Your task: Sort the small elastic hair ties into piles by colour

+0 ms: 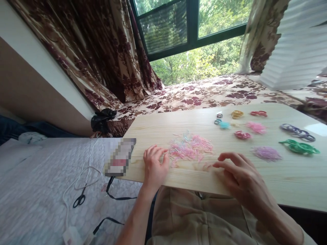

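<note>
A loose pile of small thin bands (pixel 191 149), mostly pink with some pale blue, lies on a light wooden board (pixel 163 124). My left hand (pixel 156 165) rests at the pile's left edge, thumb apart from the loosely bent fingers, with nothing visible in it. My right hand (pixel 238 173) is right of the pile, fingers bent and apart, one fingertip beside faint brownish loops (pixel 207 166). No held thing shows there. Sorted to the right are a lilac heap (pixel 267 153), a pink heap (pixel 257 127) and a light blue heap (pixel 224 125).
Green hair ties (pixel 300 147), dark purple ties (pixel 297 132), yellow ties (pixel 237 114) and red ties (pixel 258 113) lie toward the board's right. A pixelated phone-like object (pixel 121 157) sits at its left edge. Scissors (pixel 79 200) and a white cable (pixel 67 200) lie on the bed.
</note>
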`<state>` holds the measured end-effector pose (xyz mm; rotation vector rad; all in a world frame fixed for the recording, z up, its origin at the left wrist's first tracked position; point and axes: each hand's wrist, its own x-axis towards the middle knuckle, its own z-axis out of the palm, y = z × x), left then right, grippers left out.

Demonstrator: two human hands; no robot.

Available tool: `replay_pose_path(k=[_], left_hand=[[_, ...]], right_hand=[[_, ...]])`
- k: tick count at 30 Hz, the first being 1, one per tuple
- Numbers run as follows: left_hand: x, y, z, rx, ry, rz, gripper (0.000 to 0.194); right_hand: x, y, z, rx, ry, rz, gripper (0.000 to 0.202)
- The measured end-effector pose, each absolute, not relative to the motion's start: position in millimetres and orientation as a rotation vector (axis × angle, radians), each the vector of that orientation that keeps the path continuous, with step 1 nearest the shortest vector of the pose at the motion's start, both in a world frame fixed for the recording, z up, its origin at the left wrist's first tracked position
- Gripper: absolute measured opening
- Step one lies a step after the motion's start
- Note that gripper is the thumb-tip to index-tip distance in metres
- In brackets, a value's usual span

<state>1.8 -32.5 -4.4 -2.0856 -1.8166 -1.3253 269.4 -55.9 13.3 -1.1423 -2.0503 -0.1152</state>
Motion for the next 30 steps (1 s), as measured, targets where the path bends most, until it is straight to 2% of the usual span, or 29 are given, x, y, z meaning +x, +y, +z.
replay_pose_path(k=[5, 13, 20, 30], left_hand=[[0, -32, -5, -2.093, -1.821, -1.32, 0.016], [0, -32, -6, -2.089, -1.84, -1.328, 0.016], [0, -32, -5, -2.09, -1.839, -1.313, 0.016], [1, -34, -3, -2.108, -1.842, -1.298, 0.017]], right_hand=[[268, -54, 11, -1.174, -2.083, -0.166, 0.036], [267, -58, 16, -1.183, -2.09, -0.086, 0.027], [267, -55, 7, -1.27, -2.003, -0.202, 0.029], [264, -60, 18, -1.085, -2.116, -0.11, 0.029]])
